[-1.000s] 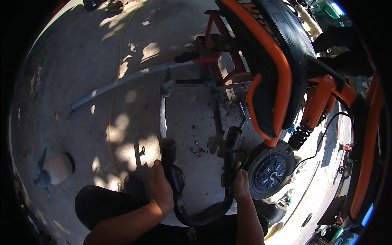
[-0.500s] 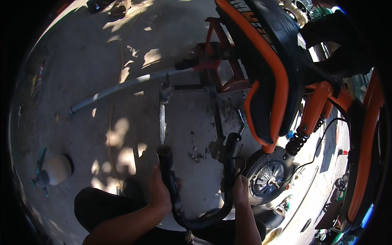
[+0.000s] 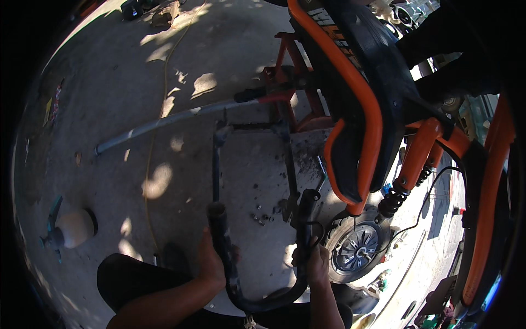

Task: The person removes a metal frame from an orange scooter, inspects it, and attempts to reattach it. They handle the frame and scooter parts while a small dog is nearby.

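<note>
We hold the black U-shaped tube (image 3: 268,303), left hand (image 3: 211,266) and right hand (image 3: 317,268) each with fingers curled round one arm. Its left end, ahead of the fingers, gapes open; whether it joins the dark frame (image 3: 216,183) beyond, we cannot tell. We judge work unfinished: small metal parts (image 3: 266,217) lie loose ahead, between the fingers.

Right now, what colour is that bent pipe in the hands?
Mostly black; the bent pipe shows in the head view.
</note>
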The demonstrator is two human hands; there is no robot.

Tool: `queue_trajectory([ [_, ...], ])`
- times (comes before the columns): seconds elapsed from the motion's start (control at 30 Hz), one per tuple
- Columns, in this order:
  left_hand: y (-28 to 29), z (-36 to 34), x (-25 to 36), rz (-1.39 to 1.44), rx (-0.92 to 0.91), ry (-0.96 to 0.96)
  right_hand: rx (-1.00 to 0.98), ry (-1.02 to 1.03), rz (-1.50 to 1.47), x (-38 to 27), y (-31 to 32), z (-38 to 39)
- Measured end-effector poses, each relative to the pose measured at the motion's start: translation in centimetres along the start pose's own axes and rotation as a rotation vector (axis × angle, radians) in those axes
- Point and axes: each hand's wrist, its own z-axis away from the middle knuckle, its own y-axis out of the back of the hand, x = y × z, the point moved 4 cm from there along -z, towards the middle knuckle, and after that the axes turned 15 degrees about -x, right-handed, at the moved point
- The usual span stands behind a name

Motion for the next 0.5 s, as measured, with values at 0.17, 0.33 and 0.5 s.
queue_trajectory([
  [0.17,0.1,-0.7,0.5,0.0,-0.037,0.019,0.025,0.033,0.009,-0.4,-0.5,0.3],
  [0.33,1.2,-2.0,-0.3,0.001,-0.053,-0.019,0.049,0.025,0.091,-1.3,-1.0,0.5],
  [0.5,0.7,-1.7,0.2,-0.013,-0.076,-0.021,0.086,0.002,0.149,-2.2,-1.3,0.9],
])
